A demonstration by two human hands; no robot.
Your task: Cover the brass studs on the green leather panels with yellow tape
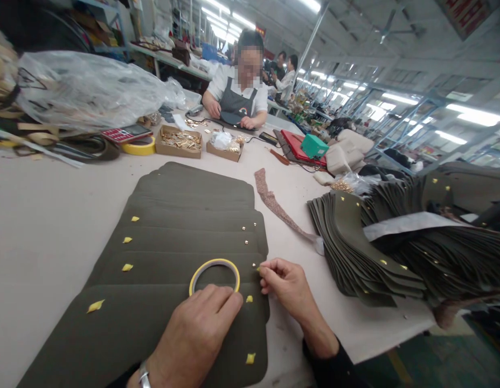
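My left hand (195, 337) is closed around the near side of a thin roll of yellow tape (214, 262), which stands over a dark olive panel. My right hand (288, 284) pinches a small bit of yellow tape (258, 269) at the right edge of the panels, beside a gold stud (254, 265). Several dark olive panels (153, 334) lie overlapped like steps under my hands. Yellow tape bits (95, 306) sit along their left side and on the nearest panel's right side. Bare gold studs (245, 242) show on the right of the farther panels.
Fanned stacks of olive panels (347, 242) lie on the right. Boxes of gold metal parts (179, 141), a yellow tape roll (139, 146) and a calculator (126, 133) sit at the back. A brown strip (274, 202) lies beyond my right hand. Across the table a person (240, 97) handles a dark piece.
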